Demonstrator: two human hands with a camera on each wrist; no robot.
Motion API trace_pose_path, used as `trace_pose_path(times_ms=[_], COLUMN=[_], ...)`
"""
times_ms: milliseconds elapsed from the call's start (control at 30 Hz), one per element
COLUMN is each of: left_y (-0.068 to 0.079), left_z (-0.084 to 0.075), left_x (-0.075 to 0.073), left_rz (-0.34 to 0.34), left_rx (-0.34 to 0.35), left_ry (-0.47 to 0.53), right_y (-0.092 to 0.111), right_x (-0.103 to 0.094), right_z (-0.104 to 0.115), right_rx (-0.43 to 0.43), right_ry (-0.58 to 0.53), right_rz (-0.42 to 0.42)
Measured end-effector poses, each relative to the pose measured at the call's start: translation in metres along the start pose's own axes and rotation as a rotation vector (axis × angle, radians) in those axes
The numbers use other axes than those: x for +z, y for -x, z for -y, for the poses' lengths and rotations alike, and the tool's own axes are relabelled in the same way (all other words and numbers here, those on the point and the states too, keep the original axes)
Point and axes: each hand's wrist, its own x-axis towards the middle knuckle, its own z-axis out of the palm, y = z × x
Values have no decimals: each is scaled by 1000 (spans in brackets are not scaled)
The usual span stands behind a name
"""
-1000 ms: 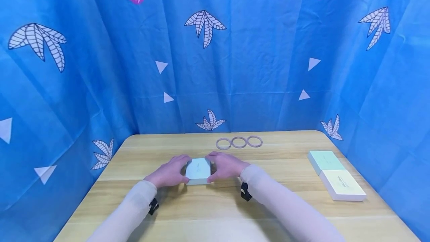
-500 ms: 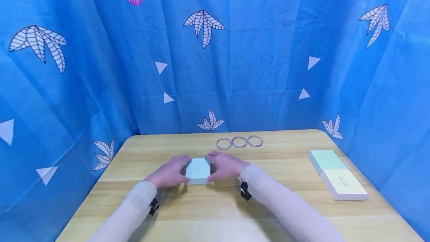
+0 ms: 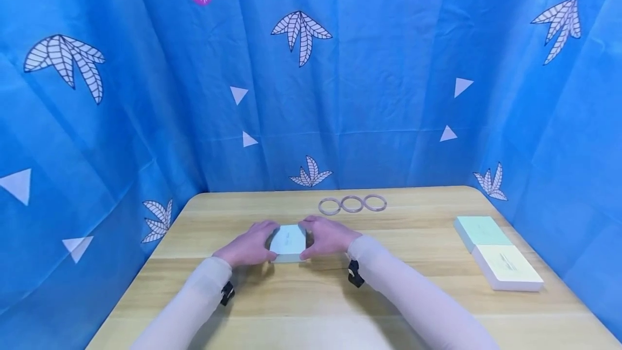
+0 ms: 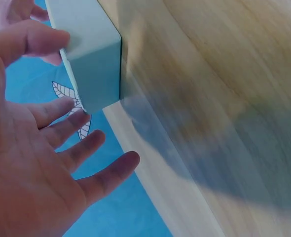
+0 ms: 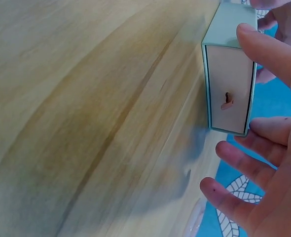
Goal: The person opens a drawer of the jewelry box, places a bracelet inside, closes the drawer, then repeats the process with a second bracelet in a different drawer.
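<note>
A pale mint drawer box (image 3: 288,241) lies flat on the wooden table between both hands. The left hand (image 3: 250,243) grips its left side, thumb at the near edge and index finger at the far edge; the other fingers spread loosely beside it in the left wrist view. On the right side, the right hand (image 3: 329,236) holds the box the same way, thumb and index finger at opposite edges. The right wrist view shows the box's white drawer end (image 5: 228,74), pushed in, with a small pinkish ribbon pull (image 5: 227,102).
Three thin purplish rings (image 3: 352,204) lie in a row near the back of the table (image 3: 291,307). At the right, a mint green box (image 3: 482,229) sits against a cream-topped box (image 3: 507,262). A blue patterned curtain (image 3: 379,80) surrounds the table's back and sides.
The head view has shifted slightly, so the table's things appear a little further right. Both hands keep the same hold on the box.
</note>
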Motion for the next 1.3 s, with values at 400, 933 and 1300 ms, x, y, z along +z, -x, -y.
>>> trace_pose_path(times_ms=[400, 933, 1300], left_y=[-19, -31, -41], left_z=[-9, -6, -4], left_x=[16, 28, 35], left_rz=[-52, -28, -13], left_rx=[7, -62, -112], left_ry=[-85, -143, -120], right_y=[3, 4, 4], right_x=[-2, -8, -5], right_z=[1, 3, 0], right_rx=[9, 12, 1], right_ry=[-7, 4, -5], right_rz=[1, 3, 1])
